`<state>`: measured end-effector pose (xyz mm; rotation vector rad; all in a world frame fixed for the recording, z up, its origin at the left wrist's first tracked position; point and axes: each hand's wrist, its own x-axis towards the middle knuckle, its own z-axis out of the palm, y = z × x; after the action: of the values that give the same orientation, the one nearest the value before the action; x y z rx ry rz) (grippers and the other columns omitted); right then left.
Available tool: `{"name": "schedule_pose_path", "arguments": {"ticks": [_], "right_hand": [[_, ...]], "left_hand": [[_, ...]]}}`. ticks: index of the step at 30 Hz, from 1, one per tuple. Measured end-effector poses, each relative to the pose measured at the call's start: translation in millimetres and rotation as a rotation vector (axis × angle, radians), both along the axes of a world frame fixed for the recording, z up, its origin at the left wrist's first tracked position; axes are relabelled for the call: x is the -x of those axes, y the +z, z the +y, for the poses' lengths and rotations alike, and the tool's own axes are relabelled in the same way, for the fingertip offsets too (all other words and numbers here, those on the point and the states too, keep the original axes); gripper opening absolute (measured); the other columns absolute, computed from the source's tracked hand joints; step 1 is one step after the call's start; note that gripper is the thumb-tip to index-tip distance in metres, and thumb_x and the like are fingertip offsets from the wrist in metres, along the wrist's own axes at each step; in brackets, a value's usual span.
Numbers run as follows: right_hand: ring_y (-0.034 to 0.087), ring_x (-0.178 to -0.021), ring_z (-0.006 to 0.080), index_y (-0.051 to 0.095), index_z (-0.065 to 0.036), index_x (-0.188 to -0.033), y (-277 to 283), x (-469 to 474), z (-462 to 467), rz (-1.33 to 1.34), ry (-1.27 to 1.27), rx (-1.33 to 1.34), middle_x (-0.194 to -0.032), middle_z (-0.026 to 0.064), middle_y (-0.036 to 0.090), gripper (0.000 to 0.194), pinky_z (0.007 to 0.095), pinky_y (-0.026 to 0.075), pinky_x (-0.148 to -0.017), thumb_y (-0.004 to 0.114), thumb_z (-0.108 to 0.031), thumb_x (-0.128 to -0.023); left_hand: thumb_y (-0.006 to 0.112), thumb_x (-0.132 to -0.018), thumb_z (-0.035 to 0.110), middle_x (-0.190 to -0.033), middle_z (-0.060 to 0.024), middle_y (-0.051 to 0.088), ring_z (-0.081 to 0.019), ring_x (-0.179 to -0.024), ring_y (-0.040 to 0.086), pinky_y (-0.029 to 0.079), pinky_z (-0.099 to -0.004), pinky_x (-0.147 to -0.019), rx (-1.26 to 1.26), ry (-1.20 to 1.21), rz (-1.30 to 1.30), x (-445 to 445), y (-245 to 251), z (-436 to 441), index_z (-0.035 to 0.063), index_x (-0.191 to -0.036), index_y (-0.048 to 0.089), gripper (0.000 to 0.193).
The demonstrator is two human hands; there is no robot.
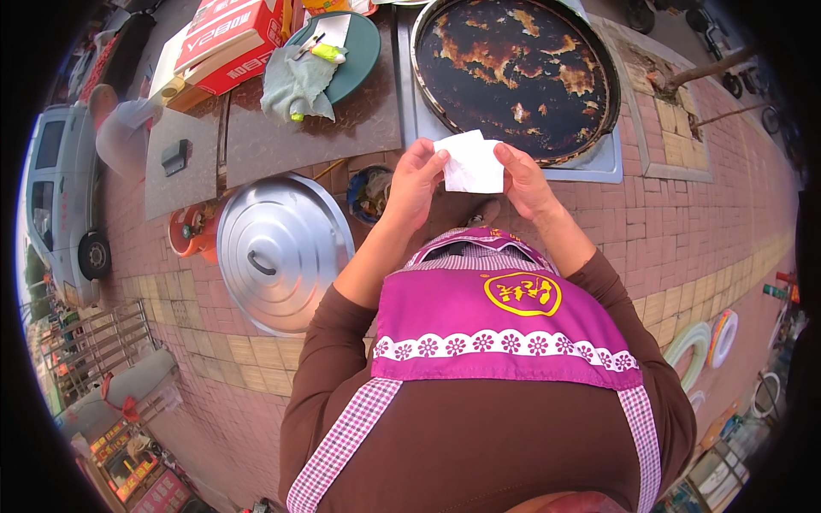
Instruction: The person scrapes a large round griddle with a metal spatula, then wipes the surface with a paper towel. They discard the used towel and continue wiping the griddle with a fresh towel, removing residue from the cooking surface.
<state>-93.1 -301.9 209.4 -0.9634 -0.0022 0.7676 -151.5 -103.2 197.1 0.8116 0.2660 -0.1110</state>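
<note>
A white piece of paper [473,168], folded or in more than one layer, is held by both hands in front of my purple apron [449,314]. My left hand [417,176] pinches its left edge between thumb and fingers. Its right edge is gripped by my right hand [523,179]. Just beyond the hands lies a large round black griddle [487,83] with brown, flaky residue on its surface. To the left, a grey-green cloth [298,83] hangs partly over a dark green round board [362,54], with a yellow-green wrapped item [329,52] on it.
A large round metal lid [292,218] leans below the dark countertop [333,138]. Beside it stand an orange container [183,231] and a bin [371,192] with scraps. Red-and-white cardboard boxes [231,42] sit on the counter. A person [122,131] is near the counter's far left, by a parked van [58,199].
</note>
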Motion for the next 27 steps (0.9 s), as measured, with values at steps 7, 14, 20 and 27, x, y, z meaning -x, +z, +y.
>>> {"name": "schedule_pose_path", "arguments": {"ticks": [7, 14, 20, 27], "right_hand": [[0.063, -0.093, 0.01, 0.065, -0.002, -0.125, -10.0, -25.9, -12.2, -0.193, 0.129, 0.398, -0.106, 0.0015, 0.07, 0.041, 0.026, 0.049, -0.082, 0.076, -0.022, -0.091], [0.06, -0.085, 0.0059, 0.069, -0.003, -0.115, -22.2, -39.9, -14.6, -0.172, -0.064, 0.244, -0.099, 0.0008, 0.072, 0.028, 0.0229, 0.045, -0.071, 0.076, -0.014, -0.091], [0.058, -0.07, 0.004, 0.068, -0.003, -0.115, -34.9, -64.4, -40.1, -0.116, 0.022, 0.368, -0.094, 0.0009, 0.071, 0.025, 0.0196, 0.044, -0.052, 0.071, -0.01, -0.091], [0.069, -0.092, 0.017, 0.068, 0.006, -0.113, -92.6, -198.2, -144.9, -0.232, -0.213, 1.002, -0.104, 0.0101, 0.074, 0.032, 0.0304, 0.052, -0.084, 0.071, -0.003, -0.082]], "left_hand": [[0.073, -0.087, 0.001, -0.104, -0.0044, 0.069, -0.0146, -0.099, 0.063, 0.049, -0.0291, -0.087, -0.97, 0.192, -0.448, -23.9, 9.0, -10.8, 0.003, -0.088, 0.063, 0.01], [0.073, -0.087, 0.003, -0.103, -0.0062, 0.069, -0.0156, -0.103, 0.063, 0.049, -0.03, -0.092, -1.009, 0.22, -0.405, -40.2, 4.6, -17.5, 0.0012, -0.102, 0.063, 0.018], [0.071, -0.089, 0.006, -0.098, -0.0061, 0.068, -0.0154, -0.096, 0.066, 0.051, -0.0306, -0.09, -0.913, 0.103, -0.049, -62.1, -42.9, 1.5, 0.0018, -0.101, 0.061, 0.016], [0.073, -0.081, 0.009, -0.102, -0.014, 0.059, -0.0361, -0.099, 0.058, 0.044, -0.0462, -0.092, -1.743, 0.253, -0.094, -128.4, -137.0, 65.8, 0.0045, -0.104, 0.057, 0.028]]}}
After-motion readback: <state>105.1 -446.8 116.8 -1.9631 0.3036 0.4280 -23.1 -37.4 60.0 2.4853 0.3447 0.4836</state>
